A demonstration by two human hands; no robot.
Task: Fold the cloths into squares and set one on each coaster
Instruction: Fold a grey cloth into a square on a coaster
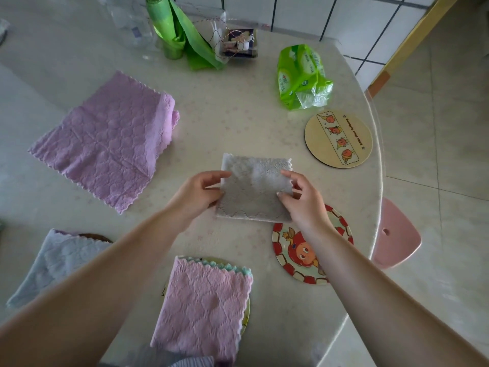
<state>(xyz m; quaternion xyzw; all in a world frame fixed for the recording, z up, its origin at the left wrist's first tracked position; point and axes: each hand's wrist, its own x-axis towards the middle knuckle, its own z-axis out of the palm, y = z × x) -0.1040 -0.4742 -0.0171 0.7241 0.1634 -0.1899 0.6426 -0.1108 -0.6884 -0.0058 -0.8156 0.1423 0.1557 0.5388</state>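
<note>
Bench centre: both hands, left hand and right hand, pinch the folded grey cloth; square its corners before centring it on the red coaster.

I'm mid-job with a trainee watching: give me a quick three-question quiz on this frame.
1. True or false: the grey cloth is held by both the left hand and the right hand.
2. How many coasters have no cloth on them?
3. Which cloth is not yet folded small: A) purple cloth B) pink cloth C) pale blue cloth?

Key: 1 true. 2 two: the tan coaster and the red coaster. 3 A.
</note>
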